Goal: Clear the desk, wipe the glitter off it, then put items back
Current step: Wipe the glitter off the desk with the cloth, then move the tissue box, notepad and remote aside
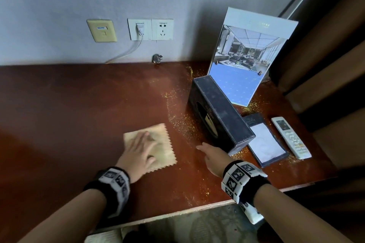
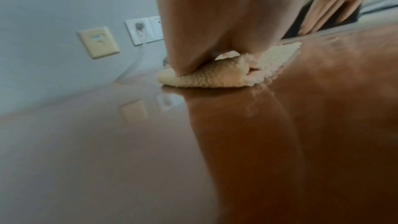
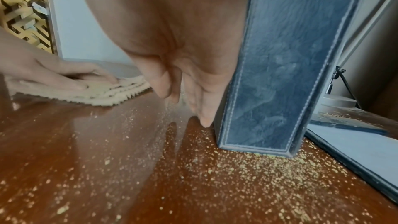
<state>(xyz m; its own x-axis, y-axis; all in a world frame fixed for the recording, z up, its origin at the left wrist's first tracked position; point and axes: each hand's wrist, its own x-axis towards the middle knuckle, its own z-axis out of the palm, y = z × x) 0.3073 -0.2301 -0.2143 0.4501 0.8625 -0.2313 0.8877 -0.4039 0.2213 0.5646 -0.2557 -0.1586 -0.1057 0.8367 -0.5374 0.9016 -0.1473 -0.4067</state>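
Note:
My left hand (image 1: 138, 148) lies flat on a beige cloth (image 1: 164, 150) with zigzag edges, pressing it onto the red-brown desk (image 1: 79, 104). In the left wrist view the cloth (image 2: 215, 76) bunches under the palm. Gold glitter (image 1: 181, 122) is strewn between the cloth and a dark tissue box (image 1: 221, 116). My right hand (image 1: 211, 154) is at the box's near left corner with straight fingers. In the right wrist view its fingers (image 3: 202, 91) run down along the box (image 3: 290, 57), over dense glitter (image 3: 237, 168).
Right of the box lie a dark notepad holder (image 1: 264, 140) and a white remote (image 1: 290, 137). A standing picture card (image 1: 246, 55) leans at the back right. Wall sockets (image 1: 150, 28) with a plugged cable sit behind. Brown curtains (image 1: 325, 65) hang on the right.

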